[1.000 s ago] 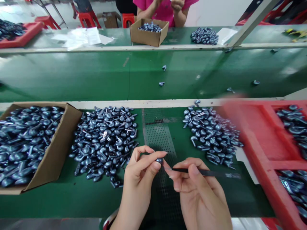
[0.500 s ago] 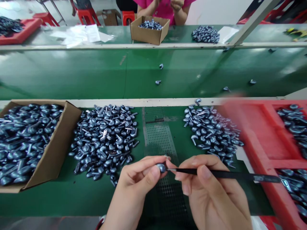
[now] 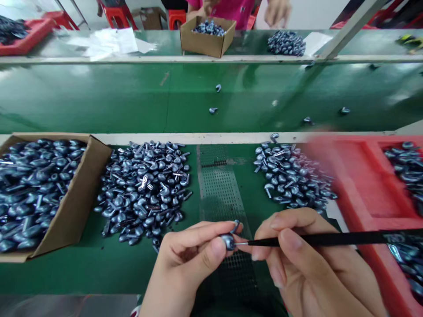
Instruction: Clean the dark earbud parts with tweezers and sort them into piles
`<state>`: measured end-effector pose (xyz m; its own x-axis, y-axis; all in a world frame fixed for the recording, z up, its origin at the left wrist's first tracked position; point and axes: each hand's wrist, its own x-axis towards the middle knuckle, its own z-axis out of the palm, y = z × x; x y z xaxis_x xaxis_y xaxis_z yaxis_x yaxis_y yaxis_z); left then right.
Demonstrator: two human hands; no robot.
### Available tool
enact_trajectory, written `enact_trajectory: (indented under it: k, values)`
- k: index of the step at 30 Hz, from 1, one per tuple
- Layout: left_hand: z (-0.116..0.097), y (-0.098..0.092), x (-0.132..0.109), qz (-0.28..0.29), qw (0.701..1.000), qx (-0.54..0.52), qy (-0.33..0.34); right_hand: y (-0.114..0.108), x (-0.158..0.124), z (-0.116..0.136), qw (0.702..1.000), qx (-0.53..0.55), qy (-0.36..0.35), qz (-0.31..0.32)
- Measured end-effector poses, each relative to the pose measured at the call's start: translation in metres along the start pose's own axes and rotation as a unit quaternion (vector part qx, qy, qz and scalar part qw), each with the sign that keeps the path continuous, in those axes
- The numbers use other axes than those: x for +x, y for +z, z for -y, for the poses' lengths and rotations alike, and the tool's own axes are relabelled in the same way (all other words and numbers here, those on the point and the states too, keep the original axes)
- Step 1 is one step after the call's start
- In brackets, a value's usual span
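Observation:
Pinched between the thumb and fingers of my left hand [image 3: 193, 257] is a small shiny blue-grey earbud shell [image 3: 228, 241], its stem pointing up. My right hand [image 3: 309, 257] grips black tweezers [image 3: 343, 238] with a thin metal tip. That tip meets the right side of the shell; whether it goes inside an opening I cannot tell. Beyond my left hand lies a large pile of similar earbud shells [image 3: 145, 189]. A smaller pile of shells [image 3: 291, 176] lies beyond my right hand.
A cardboard box [image 3: 82, 193] full of shells stands at left, a red tray [image 3: 353, 176] with shells at right. A perforated strip [image 3: 220, 185] runs down the green table. Across the green belt [image 3: 125, 97], a co-worker's hand [image 3: 277, 12] shows near another cardboard box [image 3: 201, 44].
Both my hands have shifted slightly right and down with the shell and tweezers. The tweezers are nearer level. Opposite, the co-worker's one hand has moved out to the right.

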<state>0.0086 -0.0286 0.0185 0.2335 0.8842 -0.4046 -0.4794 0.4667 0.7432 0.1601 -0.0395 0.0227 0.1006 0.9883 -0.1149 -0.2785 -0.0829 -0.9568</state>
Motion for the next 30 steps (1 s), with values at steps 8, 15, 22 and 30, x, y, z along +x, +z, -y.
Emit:
enact_trajectory:
  k: [8,15,22,30]
  values:
    - [0.0008,0.0006,0.0003,0.004,1.000,-0.004,0.005,0.0023,-0.0038,0.0024,1.000,-0.010,0.009,-0.003]
    - [0.0024,-0.0008,-0.0007,0.017,0.999,-0.032,-0.013,0.0002,-0.0065,0.0048,0.999,-0.034,0.006,-0.012]
    - [0.0014,0.0000,-0.0009,0.019,0.999,-0.040,-0.011,0.0000,-0.0056,0.0040,0.999,-0.038,-0.002,-0.010]
    - [0.0004,0.0011,-0.0007,0.016,1.000,-0.025,-0.004,0.0018,-0.0090,0.0040,0.996,-0.083,-0.018,-0.008]
